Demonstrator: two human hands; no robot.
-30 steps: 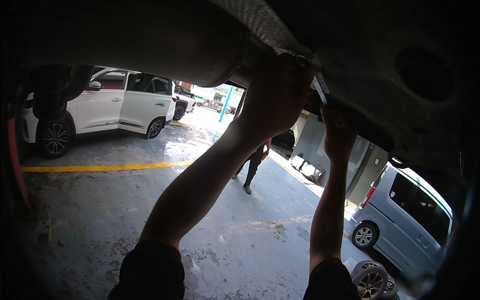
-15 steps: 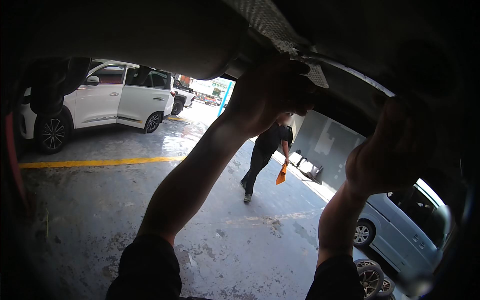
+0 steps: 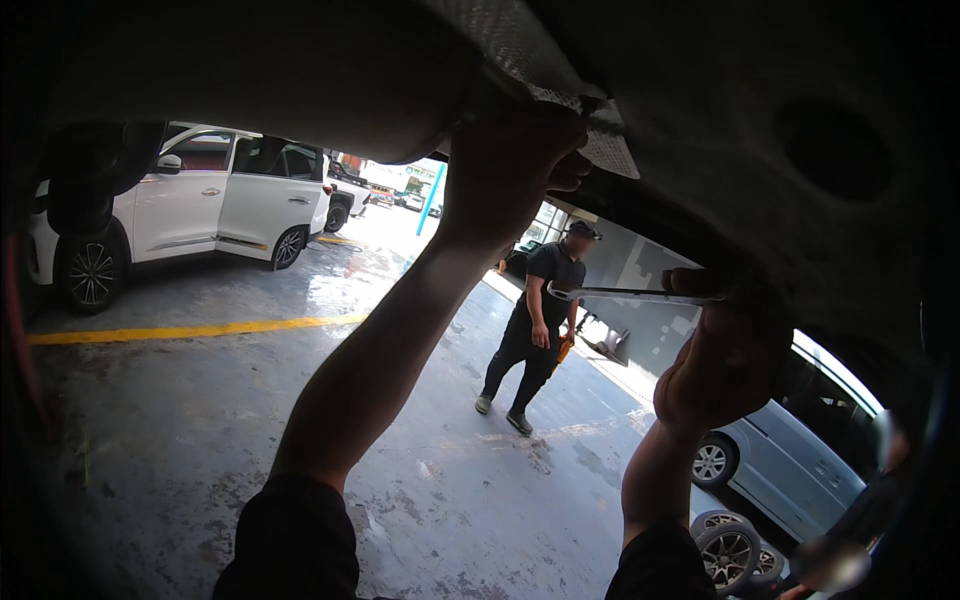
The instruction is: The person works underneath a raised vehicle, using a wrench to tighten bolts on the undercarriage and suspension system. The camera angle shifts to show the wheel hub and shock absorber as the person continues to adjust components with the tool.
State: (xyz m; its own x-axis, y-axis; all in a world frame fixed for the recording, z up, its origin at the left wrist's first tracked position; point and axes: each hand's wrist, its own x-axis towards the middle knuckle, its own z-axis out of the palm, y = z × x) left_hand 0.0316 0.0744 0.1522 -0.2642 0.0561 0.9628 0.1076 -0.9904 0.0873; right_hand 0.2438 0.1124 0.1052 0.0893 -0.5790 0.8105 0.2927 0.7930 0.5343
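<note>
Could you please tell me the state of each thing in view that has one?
Left hand: raised, fingers curled beside the metal shield; any grip is hidden
Right hand: raised, closed on the wrench
Wrench: held, free end apart from the shield
White car's rear door: open
Wheels: off any vehicle, tyres on
Floor: paint worn, patchy
Person: upright

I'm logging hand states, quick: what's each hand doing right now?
Left hand: fingers curled, raised by the textured metal sheet; whether it holds anything cannot be told.
Right hand: closed on a wrench.
</note>
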